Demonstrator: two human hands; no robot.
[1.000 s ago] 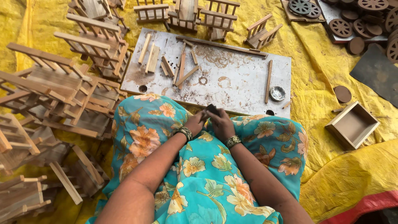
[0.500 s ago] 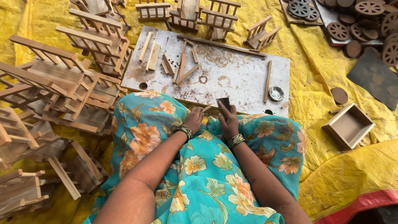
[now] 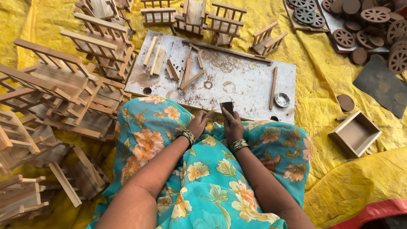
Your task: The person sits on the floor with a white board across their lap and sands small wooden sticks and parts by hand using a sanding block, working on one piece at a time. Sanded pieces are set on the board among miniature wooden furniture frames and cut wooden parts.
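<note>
With your right hand [image 3: 232, 125] gripping the small dark block [image 3: 227, 107] at the board's [image 3: 250, 85] six o'clock edge and your left hand [image 3: 198, 124] pinching a thin wooden stick [image 3: 208, 113], keep both pieces steady and square.

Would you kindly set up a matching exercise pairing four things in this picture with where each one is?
Things:
1. small dark block
2. small metal bowl
3. open wooden box
4. spoked wooden wheels

Places:
A. top right corner, on a board
B. on the yellow sheet, right of the person's knee
C. in the right hand
D. on the grey work board, near its right end

Pairs: 1-C, 2-D, 3-B, 4-A
</note>
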